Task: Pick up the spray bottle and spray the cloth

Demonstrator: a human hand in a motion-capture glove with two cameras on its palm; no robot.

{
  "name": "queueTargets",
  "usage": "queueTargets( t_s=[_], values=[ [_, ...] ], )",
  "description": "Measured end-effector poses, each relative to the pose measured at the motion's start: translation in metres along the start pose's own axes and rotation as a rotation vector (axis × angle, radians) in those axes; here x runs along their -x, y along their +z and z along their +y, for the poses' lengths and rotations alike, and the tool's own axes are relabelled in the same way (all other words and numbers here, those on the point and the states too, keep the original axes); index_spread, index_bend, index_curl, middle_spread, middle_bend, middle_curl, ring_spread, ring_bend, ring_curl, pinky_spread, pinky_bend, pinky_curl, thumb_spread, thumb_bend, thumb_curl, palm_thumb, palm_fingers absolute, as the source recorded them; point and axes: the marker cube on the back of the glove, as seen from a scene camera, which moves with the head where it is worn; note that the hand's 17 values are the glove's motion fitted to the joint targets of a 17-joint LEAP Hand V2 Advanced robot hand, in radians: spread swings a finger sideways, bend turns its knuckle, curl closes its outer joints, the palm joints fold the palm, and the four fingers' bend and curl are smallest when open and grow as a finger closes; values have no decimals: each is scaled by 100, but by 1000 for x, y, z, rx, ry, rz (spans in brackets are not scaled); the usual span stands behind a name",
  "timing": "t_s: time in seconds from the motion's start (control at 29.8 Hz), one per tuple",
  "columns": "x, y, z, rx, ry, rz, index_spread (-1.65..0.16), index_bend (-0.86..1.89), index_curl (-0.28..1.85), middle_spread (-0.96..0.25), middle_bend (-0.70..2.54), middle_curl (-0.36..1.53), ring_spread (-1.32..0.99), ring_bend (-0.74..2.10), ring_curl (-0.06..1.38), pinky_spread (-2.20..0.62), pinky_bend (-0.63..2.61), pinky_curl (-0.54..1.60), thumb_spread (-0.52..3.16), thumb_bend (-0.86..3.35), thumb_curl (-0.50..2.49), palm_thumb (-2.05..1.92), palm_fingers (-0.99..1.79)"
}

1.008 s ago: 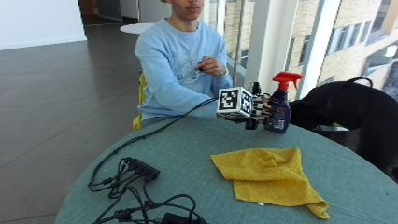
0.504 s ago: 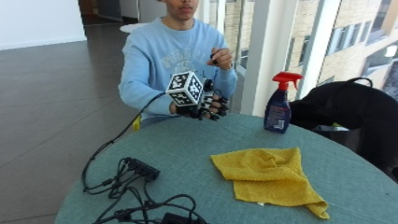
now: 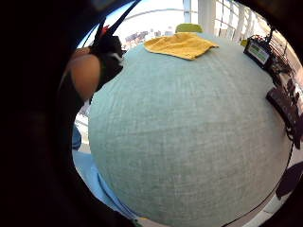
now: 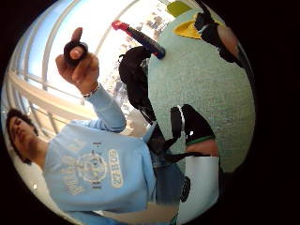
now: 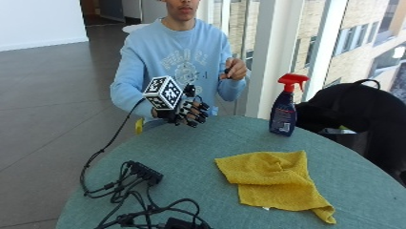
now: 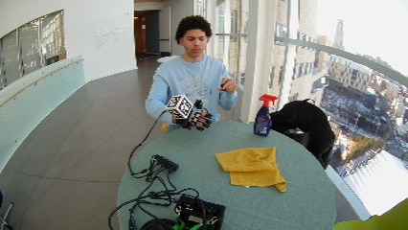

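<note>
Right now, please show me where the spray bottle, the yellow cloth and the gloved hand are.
spray bottle (image 5: 283, 114), outside view, on its dark blue body.
yellow cloth (image 5: 276, 183), outside view, on its middle folds.
gloved right hand (image 5: 187, 111), outside view, on the curled fingers.

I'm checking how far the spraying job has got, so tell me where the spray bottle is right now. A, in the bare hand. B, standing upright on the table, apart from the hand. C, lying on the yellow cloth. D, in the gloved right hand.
B: the spray bottle stands upright near the table's far edge, beyond the yellow cloth, while the gloved right hand is well off to the side and holds nothing.
</note>
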Motion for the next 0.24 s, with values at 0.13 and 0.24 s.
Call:
queueTargets(
  t_s=[0.13,0.24],
  values=[
    [2,7,-3,-4,11,-13,-34,12,23,-9,31,43,-8,39,36,13,21,35,105,-2,48,85,76],
    [1,7,-2,-4,14,-24,-34,12,23,-9,31,43,-8,39,36,14,20,35,105,-2,48,85,77]
  ],
)
